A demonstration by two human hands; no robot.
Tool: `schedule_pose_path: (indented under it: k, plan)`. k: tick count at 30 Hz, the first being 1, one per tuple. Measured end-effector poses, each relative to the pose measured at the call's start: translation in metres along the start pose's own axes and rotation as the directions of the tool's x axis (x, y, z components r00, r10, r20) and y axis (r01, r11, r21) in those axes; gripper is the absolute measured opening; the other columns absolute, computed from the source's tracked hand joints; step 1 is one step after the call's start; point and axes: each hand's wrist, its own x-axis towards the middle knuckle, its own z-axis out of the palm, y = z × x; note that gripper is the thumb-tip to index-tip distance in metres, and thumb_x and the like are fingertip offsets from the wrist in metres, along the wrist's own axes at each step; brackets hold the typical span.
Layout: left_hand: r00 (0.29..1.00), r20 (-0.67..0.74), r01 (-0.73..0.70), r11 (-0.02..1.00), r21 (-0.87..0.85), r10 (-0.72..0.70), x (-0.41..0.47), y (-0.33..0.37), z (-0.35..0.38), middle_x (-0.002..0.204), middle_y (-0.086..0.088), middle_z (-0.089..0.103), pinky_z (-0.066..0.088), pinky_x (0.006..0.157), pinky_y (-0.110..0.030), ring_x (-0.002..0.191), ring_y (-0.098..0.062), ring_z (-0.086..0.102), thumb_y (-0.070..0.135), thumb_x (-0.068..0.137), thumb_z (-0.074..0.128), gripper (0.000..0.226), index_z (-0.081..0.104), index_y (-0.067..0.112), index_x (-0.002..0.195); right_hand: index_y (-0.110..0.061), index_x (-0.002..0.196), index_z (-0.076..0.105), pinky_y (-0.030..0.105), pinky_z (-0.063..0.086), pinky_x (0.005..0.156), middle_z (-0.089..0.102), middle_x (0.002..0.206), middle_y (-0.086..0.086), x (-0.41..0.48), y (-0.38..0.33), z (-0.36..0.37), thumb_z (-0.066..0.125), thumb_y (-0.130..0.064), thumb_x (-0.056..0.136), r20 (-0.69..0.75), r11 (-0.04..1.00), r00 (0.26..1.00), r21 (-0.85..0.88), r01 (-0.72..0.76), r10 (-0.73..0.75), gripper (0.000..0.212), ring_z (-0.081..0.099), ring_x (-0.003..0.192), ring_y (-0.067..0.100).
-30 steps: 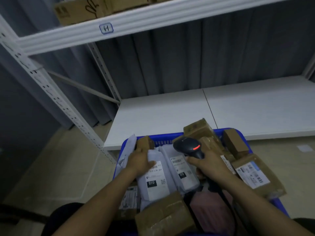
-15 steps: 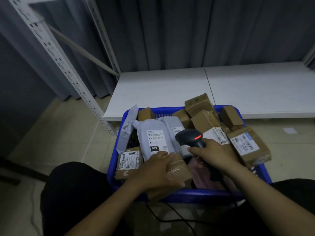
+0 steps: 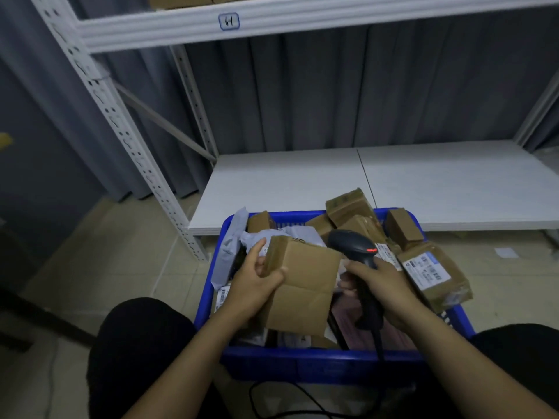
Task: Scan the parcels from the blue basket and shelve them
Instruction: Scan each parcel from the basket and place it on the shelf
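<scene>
A plain cardboard box [image 3: 302, 285] is held over the middle of the blue basket [image 3: 302, 362], above the other parcels. Its broad unlabelled face is turned up to the camera and its long axis runs from the far side toward the person, tilted a little. The left hand [image 3: 257, 282] grips the box at its left edge, thumb lying on the top face and fingers curled round the taped side. Just right of the box, the right hand [image 3: 384, 285] is wrapped round the handle of a black scanner [image 3: 352, 244]. The scanner's head points away and slightly left, a red light glows on top, and its handle slants back toward the person. Beyond the basket lies the white lower shelf [image 3: 287, 182].
</scene>
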Motion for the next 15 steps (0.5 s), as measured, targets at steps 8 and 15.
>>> schedule_pose_path:
  k: [8,15]
  plan:
    - [0.994,-0.101,-0.052,0.981,-0.187,0.033,0.0,0.023,0.01,0.118,0.014,0.052,0.046,0.085,-0.028,0.106,-0.005,0.054,0.029,0.099,0.046,0.025,0.049,0.041,0.121,-0.009,0.089,0.061,0.038,0.047,0.074,0.063,0.083,0.013,0.0,-0.011,0.002,0.062,-0.028,0.089,0.237,0.84,0.952,0.461,-0.285,0.193,0.019,0.06,0.074,0.027]
    - [0.963,-0.249,-0.084,0.991,0.102,0.107,0.005,0.021,0.024,0.143,0.009,0.041,0.041,0.107,-0.04,0.126,-0.014,0.046,0.052,0.094,0.036,0.059,0.035,0.028,0.147,-0.007,0.086,0.063,0.034,0.052,0.082,0.071,0.09,0.01,0.004,-0.013,0.003,0.061,-0.03,0.089,0.22,0.851,0.973,0.494,-0.177,0.074,0.022,0.068,0.082,0.021]
